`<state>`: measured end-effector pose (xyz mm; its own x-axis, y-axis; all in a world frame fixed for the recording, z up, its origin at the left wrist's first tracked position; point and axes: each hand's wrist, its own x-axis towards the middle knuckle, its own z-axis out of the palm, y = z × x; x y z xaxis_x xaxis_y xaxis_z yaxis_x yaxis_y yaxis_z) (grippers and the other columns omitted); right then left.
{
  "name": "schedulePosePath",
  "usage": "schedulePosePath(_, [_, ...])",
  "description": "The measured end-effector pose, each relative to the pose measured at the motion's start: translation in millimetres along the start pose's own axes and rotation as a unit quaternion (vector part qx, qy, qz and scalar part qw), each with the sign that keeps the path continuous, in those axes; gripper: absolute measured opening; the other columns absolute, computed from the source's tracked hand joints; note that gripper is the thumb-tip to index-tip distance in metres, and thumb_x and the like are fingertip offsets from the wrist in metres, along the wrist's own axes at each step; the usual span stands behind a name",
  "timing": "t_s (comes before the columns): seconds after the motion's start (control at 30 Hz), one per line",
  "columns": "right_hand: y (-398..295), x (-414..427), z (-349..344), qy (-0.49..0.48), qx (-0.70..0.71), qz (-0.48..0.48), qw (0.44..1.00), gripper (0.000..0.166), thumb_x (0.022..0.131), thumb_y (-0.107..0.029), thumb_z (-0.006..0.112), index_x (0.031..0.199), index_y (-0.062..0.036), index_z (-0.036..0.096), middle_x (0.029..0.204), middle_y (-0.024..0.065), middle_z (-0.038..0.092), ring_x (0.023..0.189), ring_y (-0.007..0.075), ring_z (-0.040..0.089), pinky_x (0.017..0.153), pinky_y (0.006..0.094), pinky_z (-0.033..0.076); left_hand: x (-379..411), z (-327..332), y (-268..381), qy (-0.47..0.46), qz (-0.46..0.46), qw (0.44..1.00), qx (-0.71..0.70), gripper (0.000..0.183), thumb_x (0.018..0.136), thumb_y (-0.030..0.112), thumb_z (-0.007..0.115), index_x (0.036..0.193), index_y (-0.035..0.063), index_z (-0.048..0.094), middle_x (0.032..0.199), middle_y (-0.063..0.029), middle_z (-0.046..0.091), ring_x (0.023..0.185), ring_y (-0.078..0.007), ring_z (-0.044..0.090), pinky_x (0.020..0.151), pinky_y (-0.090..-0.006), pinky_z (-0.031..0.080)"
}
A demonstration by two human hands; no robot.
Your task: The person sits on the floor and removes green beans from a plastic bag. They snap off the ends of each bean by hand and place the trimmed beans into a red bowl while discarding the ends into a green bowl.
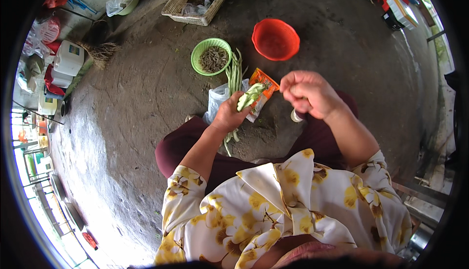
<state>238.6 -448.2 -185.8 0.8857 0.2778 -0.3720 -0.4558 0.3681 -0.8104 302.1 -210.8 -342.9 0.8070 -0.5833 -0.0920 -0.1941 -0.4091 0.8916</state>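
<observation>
My left hand is closed around a bundle of short, pale green bean pieces, whose ends stick out past the thumb. To its right, my right hand is raised with curled fingers and thumb brought together. Whether anything small sits between those fingertips cannot be made out. Long green beans lie on the floor beyond and below my left hand, partly over a whitish plastic bag. An orange and white printed packet lies between the hands, partly covered by the bean pieces.
A green plastic basket holds small grey-brown items, possibly shrimp. Near it stands a red plastic basin. Farther off is a cream woven crate with plastic bags inside. A broom and white jerrycans line the left side.
</observation>
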Motion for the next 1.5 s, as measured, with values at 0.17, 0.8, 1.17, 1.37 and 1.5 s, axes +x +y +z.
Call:
schedulePosePath(0.17, [5.6, 34.3, -20.7, 0.080, -0.415, -0.049, 0.905, 0.024, 0.094, -0.023, 0.056, 0.080, -0.0038, 0.059, 0.061, -0.0053, 0.046, 0.051, 0.0039, 0.039, 0.046, 0.0217, 0.031, -0.6, -3.2, 16.2, -0.050, 0.003, 0.999, 0.014, 0.050, 0.079, 0.019, 0.070, 0.122, 0.0040, 0.050, 0.105, -0.0177, 0.064, 0.098, -0.0284, 0.064, 0.084, -0.0339, 0.050])
schedulePosePath(0.8, [27.4, 53.5, -13.9, -0.091, -0.258, 0.016, 0.962, 0.019, 0.094, -0.014, 0.050, 0.083, -0.0020, 0.059, 0.062, -0.0023, 0.050, 0.052, 0.0036, 0.041, 0.047, 0.0208, 0.034, 2.3, -22.2, -5.6, -0.082, 0.103, 0.991, 0.000, 0.034, 0.080, 0.010, 0.071, 0.110, 0.0085, 0.056, 0.096, -0.0118, 0.065, 0.091, -0.0269, 0.065, 0.078, -0.0336, 0.051])
schedulePosePath(1.17, [31.4, 53.8, -11.5, -0.107, 0.119, 0.070, 0.985, 0.015, 0.082, -0.010, 0.049, 0.070, -0.0022, 0.052, 0.058, 0.0078, 0.045, 0.041, 0.0108, 0.034, 0.038, 0.0253, 0.025, 0.4, -35.5, -9.3, -0.037, 0.005, 0.960, -0.277, 0.028, 0.084, 0.000, 0.064, 0.110, 0.0030, 0.056, 0.095, -0.0009, 0.063, 0.089, -0.0082, 0.059, 0.082, -0.0259, 0.048])
schedulePosePath(1.37, [134.2, 80.8, -69.0, 0.216, 0.030, 0.386, 0.896, 0.008, 0.081, -0.008, 0.050, 0.079, -0.0032, 0.056, 0.065, 0.0075, 0.051, 0.045, 0.0120, 0.041, 0.036, 0.0235, 0.027, 7.1, -59.6, 8.9, 0.042, -0.057, 0.943, -0.325, 0.018, 0.080, 0.000, 0.066, 0.097, 0.0029, 0.061, 0.086, 0.0032, 0.059, 0.081, -0.0072, 0.056, 0.074, -0.0254, 0.047])
schedulePosePath(1.5, [76.9, 169.0, -70.8, 0.186, 0.031, 0.175, 0.966, 0.006, 0.082, -0.012, 0.056, 0.077, -0.0087, 0.055, 0.064, 0.0067, 0.054, 0.051, 0.0210, 0.055, 0.041, 0.0315, 0.043, 13.2, -61.9, -10.4, 0.093, -0.043, 0.932, -0.348, 0.015, 0.078, 0.001, 0.064, 0.093, 0.0038, 0.061, 0.083, 0.0015, 0.059, 0.076, -0.0088, 0.055, 0.069, -0.0255, 0.046])
